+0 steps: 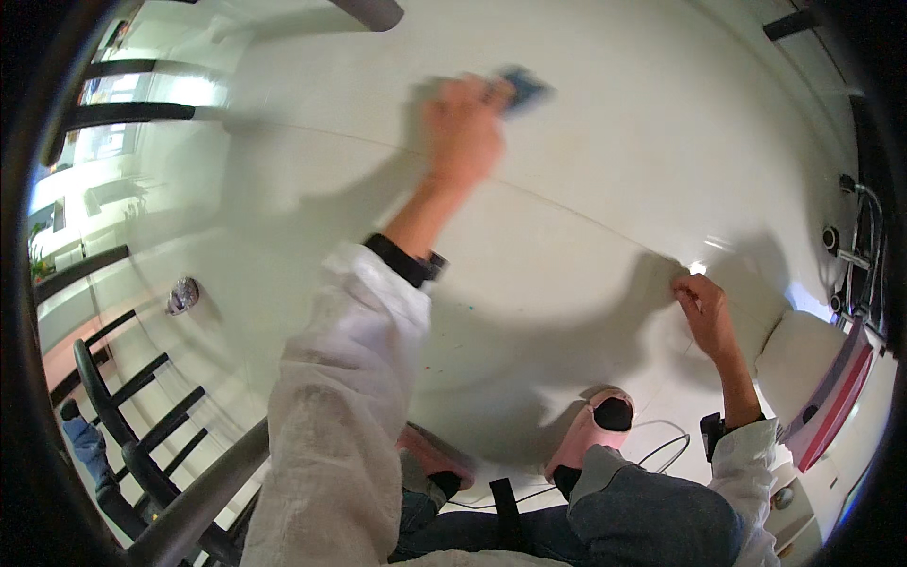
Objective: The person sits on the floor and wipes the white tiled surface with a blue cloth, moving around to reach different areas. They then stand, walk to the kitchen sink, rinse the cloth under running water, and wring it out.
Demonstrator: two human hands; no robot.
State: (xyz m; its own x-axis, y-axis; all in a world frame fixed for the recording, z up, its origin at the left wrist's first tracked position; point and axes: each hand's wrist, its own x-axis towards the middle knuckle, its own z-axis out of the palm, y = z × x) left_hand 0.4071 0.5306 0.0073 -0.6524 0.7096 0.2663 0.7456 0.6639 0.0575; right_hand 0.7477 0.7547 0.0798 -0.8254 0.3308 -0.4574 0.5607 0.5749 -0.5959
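My left hand [464, 127] is stretched forward over the pale, glossy floor [602, 149], its fingers closed on a small dark blue object [526, 89]. Motion blur hides what that object is. Off to the right, my right hand [700, 301] hangs low over the floor with its fingers curled together; nothing can be made out between them. A bright glint lies just beyond its fingertips. Both wrists wear black bands below rolled white sleeves. Small coloured specks [470, 307] dot the floor between the hands and my feet.
Pink slippers [587, 432] are on my feet, with a thin dark cable [666, 448] beside them. Dark chair frames [106, 397] stand at left, near a small shiny object [184, 295]. A grey tube [368, 10] juts in above. Wheeled metal legs [854, 255] stand at right.
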